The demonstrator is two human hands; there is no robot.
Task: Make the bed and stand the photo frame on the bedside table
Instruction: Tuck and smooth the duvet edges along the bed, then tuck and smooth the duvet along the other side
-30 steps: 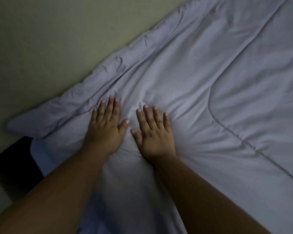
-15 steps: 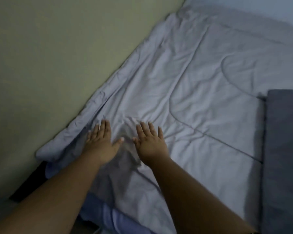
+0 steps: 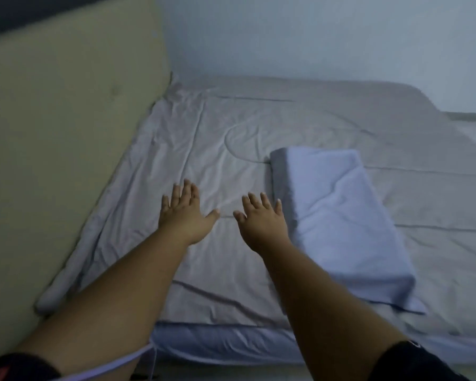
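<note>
The left hand [image 3: 186, 215] and right hand [image 3: 261, 222] are both spread, fingers straight, palms down over the pale grey quilted comforter [image 3: 231, 149] that covers the bed; in the blur they seem to hover just above it rather than press. A light blue rectangular pillow [image 3: 338, 215] lies on the comforter just beside the right hand, and the beige padded headboard [image 3: 66, 133] runs along the comforter's left edge

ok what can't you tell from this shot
Head view:
- the photo frame and bedside table: outside the picture.
- whether the left hand and right hand touch the blanket: palms face down, blurred.
- the blanket beyond the pillow: cut off by the right edge.
</note>
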